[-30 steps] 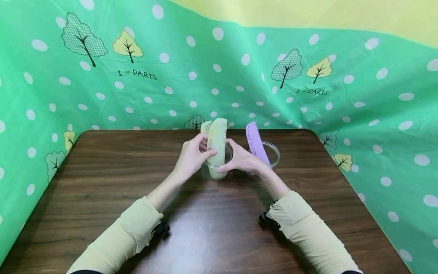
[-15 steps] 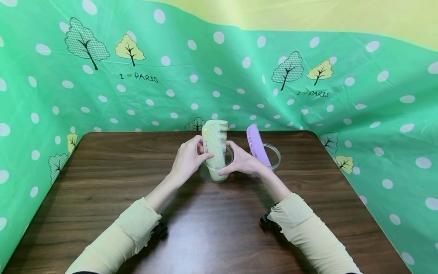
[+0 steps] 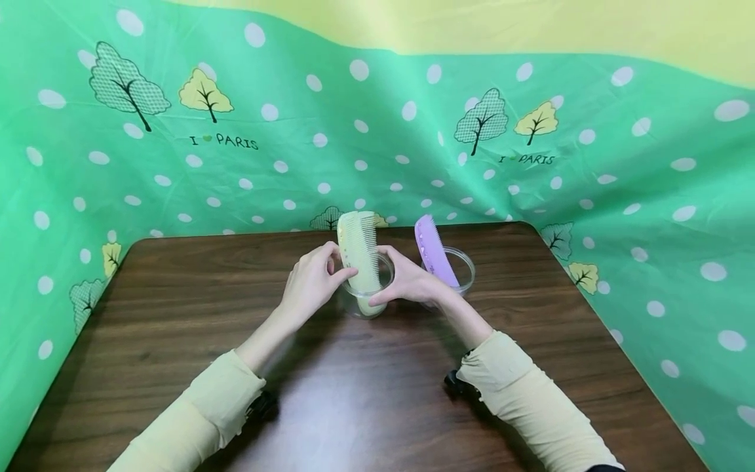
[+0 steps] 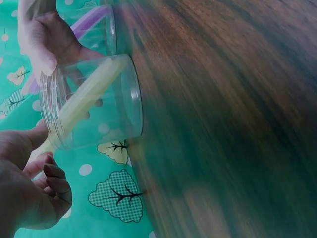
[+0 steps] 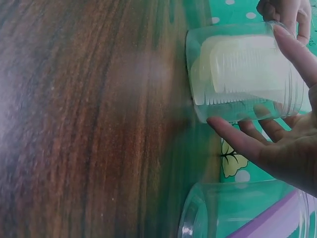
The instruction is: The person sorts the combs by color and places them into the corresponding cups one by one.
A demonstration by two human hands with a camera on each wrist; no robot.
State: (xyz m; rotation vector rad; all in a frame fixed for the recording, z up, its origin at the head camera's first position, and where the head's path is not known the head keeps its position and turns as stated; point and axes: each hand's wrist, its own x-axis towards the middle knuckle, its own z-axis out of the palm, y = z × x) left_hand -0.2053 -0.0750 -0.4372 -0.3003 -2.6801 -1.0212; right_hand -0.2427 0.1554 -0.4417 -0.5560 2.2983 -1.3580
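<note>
Two pale yellow-green combs stand overlapped in a clear round jar, their toothed upper parts sticking out above the rim. My left hand pinches the combs' spine side just over the rim, thumb in front. My right hand holds the jar from the right, with its thumb at the near side of the rim and fingers spread along the wall. In the right wrist view the lower parts of the pale combs show through the plastic, close to the jar's bottom.
A second clear jar stands just right of my right hand, with a purple comb leaning left in it. Both jars are near the back of the dark wooden table. A green dotted cloth hangs behind.
The two pale combs, apart at the top a second ago, now overlap closely and lean a little left. My left hand stays at the combs, my right hand on the jar.
</note>
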